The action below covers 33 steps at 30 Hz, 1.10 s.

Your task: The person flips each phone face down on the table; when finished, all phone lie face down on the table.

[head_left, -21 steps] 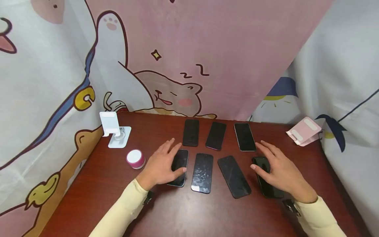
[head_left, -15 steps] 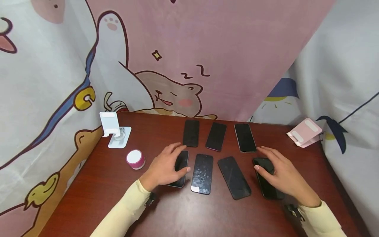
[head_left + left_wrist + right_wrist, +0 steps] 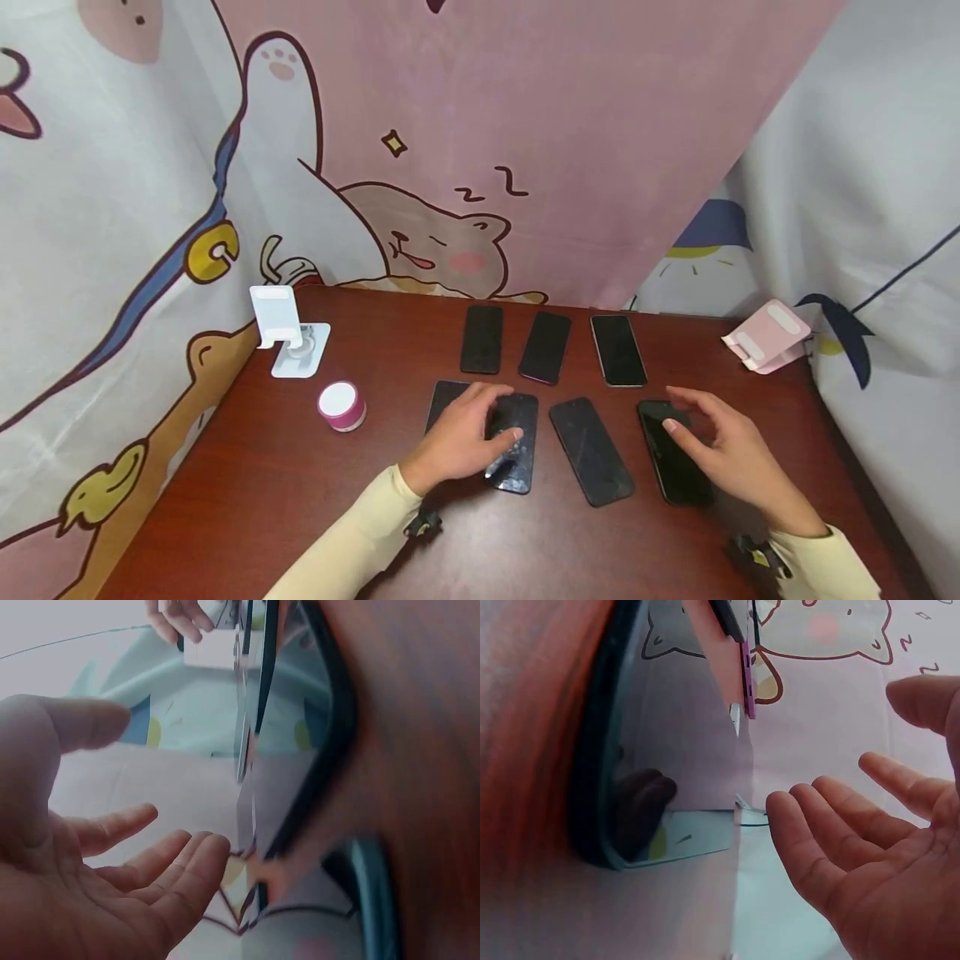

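My left hand [image 3: 467, 435] hovers with relaxed fingers over the front row of phones. It overlaps the leftmost phone [image 3: 444, 394] and the cracked-looking phone [image 3: 519, 467] beside it, hiding parts of both. In the left wrist view the fingers [image 3: 172, 881] hold nothing. Farther right, a black phone [image 3: 590, 454] lies tilted between the hands. My right hand [image 3: 735, 454] is beside and above the rightmost front phone [image 3: 671, 462], thumb and fingers spread apart. The right wrist view shows that hand's fingers [image 3: 810, 847] apart from the phone's glossy, reflecting screen [image 3: 682, 765].
Behind stands a row of three flat phones: left [image 3: 482, 339], middle [image 3: 544, 347] and right [image 3: 618, 350]. A white phone stand [image 3: 300, 354] and a pink-and-white round jar [image 3: 342, 407] are at left, a pink stand [image 3: 768, 335] at right. Cartoon curtains [image 3: 600, 150] surround the brown table [image 3: 480, 550].
My left hand has moved right, from the leftmost front phone to over the second one. My right hand has drawn slightly right and nearer. The phones have stayed in place.
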Tool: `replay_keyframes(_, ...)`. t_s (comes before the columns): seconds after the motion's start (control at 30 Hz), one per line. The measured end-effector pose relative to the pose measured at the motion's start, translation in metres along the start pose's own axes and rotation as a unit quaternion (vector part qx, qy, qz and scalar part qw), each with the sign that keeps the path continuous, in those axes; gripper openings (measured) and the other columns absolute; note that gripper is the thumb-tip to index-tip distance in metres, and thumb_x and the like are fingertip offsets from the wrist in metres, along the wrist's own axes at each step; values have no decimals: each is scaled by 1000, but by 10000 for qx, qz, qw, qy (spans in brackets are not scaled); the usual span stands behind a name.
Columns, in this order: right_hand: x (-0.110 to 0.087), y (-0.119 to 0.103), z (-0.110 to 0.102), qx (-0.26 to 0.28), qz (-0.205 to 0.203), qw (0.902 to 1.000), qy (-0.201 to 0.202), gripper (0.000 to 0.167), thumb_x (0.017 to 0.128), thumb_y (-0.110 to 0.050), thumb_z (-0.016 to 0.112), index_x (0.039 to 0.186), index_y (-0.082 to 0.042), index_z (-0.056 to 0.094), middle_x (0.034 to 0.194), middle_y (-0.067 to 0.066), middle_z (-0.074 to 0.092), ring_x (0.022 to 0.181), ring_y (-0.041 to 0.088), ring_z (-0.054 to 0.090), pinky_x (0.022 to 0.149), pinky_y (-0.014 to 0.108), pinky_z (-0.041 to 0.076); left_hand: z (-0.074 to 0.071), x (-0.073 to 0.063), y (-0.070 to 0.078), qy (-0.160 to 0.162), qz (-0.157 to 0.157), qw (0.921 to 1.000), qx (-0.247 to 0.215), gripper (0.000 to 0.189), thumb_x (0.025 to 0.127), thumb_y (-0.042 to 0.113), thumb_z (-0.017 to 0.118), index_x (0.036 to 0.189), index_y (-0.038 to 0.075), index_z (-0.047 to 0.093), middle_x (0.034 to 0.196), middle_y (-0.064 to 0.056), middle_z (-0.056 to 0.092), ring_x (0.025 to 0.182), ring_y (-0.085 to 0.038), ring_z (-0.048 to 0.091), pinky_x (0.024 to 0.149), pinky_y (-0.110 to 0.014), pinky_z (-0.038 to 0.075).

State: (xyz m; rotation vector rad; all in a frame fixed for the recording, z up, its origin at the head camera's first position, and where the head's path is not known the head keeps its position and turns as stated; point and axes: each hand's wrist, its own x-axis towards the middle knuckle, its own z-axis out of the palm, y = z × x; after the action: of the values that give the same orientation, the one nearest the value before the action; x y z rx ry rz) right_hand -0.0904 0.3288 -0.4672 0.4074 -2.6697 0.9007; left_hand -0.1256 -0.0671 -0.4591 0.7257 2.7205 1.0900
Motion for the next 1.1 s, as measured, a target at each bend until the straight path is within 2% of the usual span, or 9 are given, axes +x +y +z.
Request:
replay_keyframes(0.1, -6, 4, -1, 467, 346, 9983, -59, 44, 96, -11, 78, 138, -4, 65, 127, 16, 73, 112, -14, 59, 88, 1, 45, 12, 5, 7, -19, 10, 9995, -316, 57, 101, 37, 70, 150, 13, 56, 142, -9, 62, 119, -23, 66, 94, -37, 57)
replay_keyframes(0.17, -8, 7, -2, 854, 574, 9946, -120, 41, 100, -10, 73, 139, -3, 63, 130, 13, 72, 111, -13, 62, 86, 4, 51, 19, 10, 13, -53, -5, 9981, -614, 54, 101, 33, 70, 149, 12, 57, 141, -9, 62, 120, -22, 67, 94, -33, 59)
replay_keyframes(0.33, -16, 13, -3, 1489, 1047, 9832, -139, 36, 106, -11, 65, 139, 2, 60, 127, -14, 68, 106, -10, 67, 75, 17, 61, 41, 24, 25, -204, -148, 9908, -1328, 51, 101, 30, 71, 146, 9, 60, 135, -13, 64, 113, -19, 70, 89, -23, 59)
replay_keyframes(0.47, -21, 17, -5, 1492, 1367, 9793, -83, 37, 106, -13, 64, 138, 5, 59, 122, -24, 65, 101, -9, 68, 73, 18, 60, 57, 32, 35, -287, -263, 9850, -1678, 47, 100, 27, 72, 142, 9, 62, 133, -12, 67, 111, -16, 72, 89, -21, 57)
replay_keyframes(0.6, -23, 19, -6, 1124, 1617, 9801, -232, 39, 106, -21, 67, 138, 1, 61, 126, -2, 71, 95, -10, 65, 69, 17, 57, 73, 38, 46, -435, -420, 9769, -2048, 47, 100, 26, 73, 142, 8, 62, 135, -11, 69, 112, -12, 72, 91, -19, 55)
replay_keyframes(0.73, -24, 18, -8, 738, 1826, 9784, -631, 45, 105, -29, 68, 140, -1, 61, 133, 24, 67, 95, -14, 58, 69, 15, 52, 86, 43, 57, -632, -531, 9639, -2531, 49, 100, 24, 74, 144, 7, 60, 139, -12, 67, 116, -11, 71, 91, -18, 55)
replay_keyframes(0.93, -29, 20, -11, 583, 2134, 9670, -1264, 56, 105, -35, 67, 146, 1, 54, 135, 30, 64, 95, -8, 60, 69, 21, 55, 102, 49, 72, -935, -724, 9413, -3161, 52, 100, 21, 74, 148, 9, 58, 146, -13, 64, 121, -11, 70, 90, -18, 56)
replay_keyframes(1.03, -31, 21, -11, 716, 2257, 9616, -1390, 59, 106, -36, 66, 148, 2, 51, 135, 30, 64, 95, -4, 63, 69, 24, 59, 110, 54, 79, -993, -822, 9366, -3260, 52, 100, 21, 74, 148, 10, 58, 145, -12, 65, 121, -13, 70, 92, -20, 56)
replay_keyframes(1.1, -31, 22, -12, 788, 2335, 9584, -1442, 61, 106, -37, 66, 150, 2, 49, 136, 30, 64, 96, -3, 64, 71, 24, 60, 115, 57, 84, -1001, -890, 9370, -3227, 51, 100, 23, 74, 147, 10, 59, 143, -11, 67, 123, -15, 69, 95, -21, 55)
